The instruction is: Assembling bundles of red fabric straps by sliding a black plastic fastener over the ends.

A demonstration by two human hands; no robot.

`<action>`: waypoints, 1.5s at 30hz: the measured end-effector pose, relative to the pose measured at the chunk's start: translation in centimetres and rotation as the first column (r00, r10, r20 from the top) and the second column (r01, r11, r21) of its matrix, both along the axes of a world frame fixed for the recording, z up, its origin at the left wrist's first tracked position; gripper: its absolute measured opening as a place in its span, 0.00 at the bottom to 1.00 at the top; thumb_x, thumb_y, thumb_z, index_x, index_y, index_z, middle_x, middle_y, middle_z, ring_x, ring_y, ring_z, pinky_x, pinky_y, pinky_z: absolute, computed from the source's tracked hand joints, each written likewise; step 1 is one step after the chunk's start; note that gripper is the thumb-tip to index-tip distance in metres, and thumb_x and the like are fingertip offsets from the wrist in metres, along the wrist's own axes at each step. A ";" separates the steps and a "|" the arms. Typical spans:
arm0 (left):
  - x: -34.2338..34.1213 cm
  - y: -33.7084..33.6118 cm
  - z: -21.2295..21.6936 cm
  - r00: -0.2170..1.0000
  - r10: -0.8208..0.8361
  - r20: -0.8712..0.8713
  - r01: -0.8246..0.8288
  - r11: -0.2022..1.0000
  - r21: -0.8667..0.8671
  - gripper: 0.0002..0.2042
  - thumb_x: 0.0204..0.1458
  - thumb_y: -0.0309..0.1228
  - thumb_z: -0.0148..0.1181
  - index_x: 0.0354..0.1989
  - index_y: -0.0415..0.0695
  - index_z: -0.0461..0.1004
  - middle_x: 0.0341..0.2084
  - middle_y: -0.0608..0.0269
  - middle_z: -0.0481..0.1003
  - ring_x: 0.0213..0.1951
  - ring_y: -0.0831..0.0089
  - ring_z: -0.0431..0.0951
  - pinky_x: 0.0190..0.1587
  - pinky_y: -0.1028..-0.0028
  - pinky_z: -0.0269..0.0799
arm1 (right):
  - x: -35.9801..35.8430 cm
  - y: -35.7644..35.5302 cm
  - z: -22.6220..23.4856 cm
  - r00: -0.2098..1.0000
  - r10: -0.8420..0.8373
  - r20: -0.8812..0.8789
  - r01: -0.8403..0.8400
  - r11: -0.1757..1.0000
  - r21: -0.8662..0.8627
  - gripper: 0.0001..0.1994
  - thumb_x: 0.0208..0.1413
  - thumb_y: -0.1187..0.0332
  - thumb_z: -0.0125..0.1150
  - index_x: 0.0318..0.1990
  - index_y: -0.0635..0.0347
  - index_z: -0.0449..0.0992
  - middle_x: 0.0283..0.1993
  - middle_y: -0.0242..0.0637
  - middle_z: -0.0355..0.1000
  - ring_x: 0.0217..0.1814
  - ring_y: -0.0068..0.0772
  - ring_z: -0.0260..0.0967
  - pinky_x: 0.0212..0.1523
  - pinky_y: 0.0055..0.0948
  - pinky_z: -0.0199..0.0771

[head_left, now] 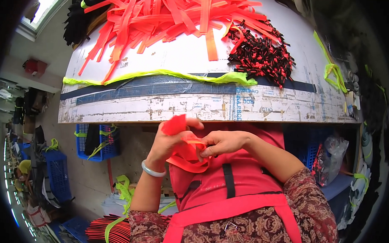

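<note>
Just below the table's front edge, my left hand and my right hand both grip a neon orange-red strap. The strap loops down between the hands, and one end sticks up above my left fingers. A pale green bangle circles my left wrist. On the white table lie a big heap of orange-red strips and a pile of small black and red pieces.
A long yellow-green ribbon runs across the table above dark tape bands. Blue plastic crates stand on the floor at left, another at right beside a clear bag. A bundle of red and black strips lies at the lower left.
</note>
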State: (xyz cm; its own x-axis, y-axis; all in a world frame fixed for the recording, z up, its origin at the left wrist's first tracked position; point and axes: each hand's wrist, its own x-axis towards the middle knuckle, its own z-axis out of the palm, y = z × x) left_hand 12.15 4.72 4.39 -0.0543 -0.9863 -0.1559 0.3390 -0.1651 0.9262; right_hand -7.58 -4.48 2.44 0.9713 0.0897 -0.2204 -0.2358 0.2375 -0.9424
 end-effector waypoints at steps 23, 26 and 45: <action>-0.7 2.9 12.3 0.797 0.396 0.455 -0.195 0.883 -0.427 0.04 0.47 0.21 0.64 0.29 0.35 0.76 0.22 0.62 0.75 0.25 0.78 0.74 0.27 0.79 0.68 | 2.1 2.3 2.8 0.841 -0.315 0.440 0.533 0.622 -0.574 0.07 0.54 0.64 0.61 0.37 0.56 0.77 0.35 0.42 0.69 0.39 0.47 0.70 0.40 0.40 0.69; -1.1 1.9 6.3 0.880 0.213 0.424 -0.194 0.977 -0.089 0.04 0.52 0.25 0.64 0.30 0.38 0.75 0.21 0.71 0.72 0.22 0.87 0.66 0.23 0.82 0.60 | 0.2 2.3 -1.2 0.953 -0.239 0.187 0.301 0.673 -0.676 0.08 0.54 0.66 0.60 0.40 0.58 0.77 0.38 0.42 0.72 0.42 0.43 0.72 0.43 0.36 0.72; -4.7 2.6 -1.5 0.993 0.116 -0.006 -0.113 0.978 0.177 0.08 0.55 0.28 0.61 0.41 0.39 0.77 0.26 0.70 0.76 0.20 0.89 0.65 0.22 0.86 0.56 | -0.7 -0.6 3.1 0.758 -0.642 0.115 0.619 0.651 -0.439 0.08 0.57 0.68 0.59 0.38 0.63 0.77 0.30 0.31 0.74 0.33 0.17 0.68 0.34 0.22 0.69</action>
State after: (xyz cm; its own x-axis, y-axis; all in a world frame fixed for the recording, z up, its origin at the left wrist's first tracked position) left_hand 7.40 7.36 2.88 0.0538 -0.9433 -0.3275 0.3803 -0.2839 0.8802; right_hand -8.28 -5.12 5.55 0.7459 -0.6543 -0.1243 -0.2272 -0.0745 -0.9710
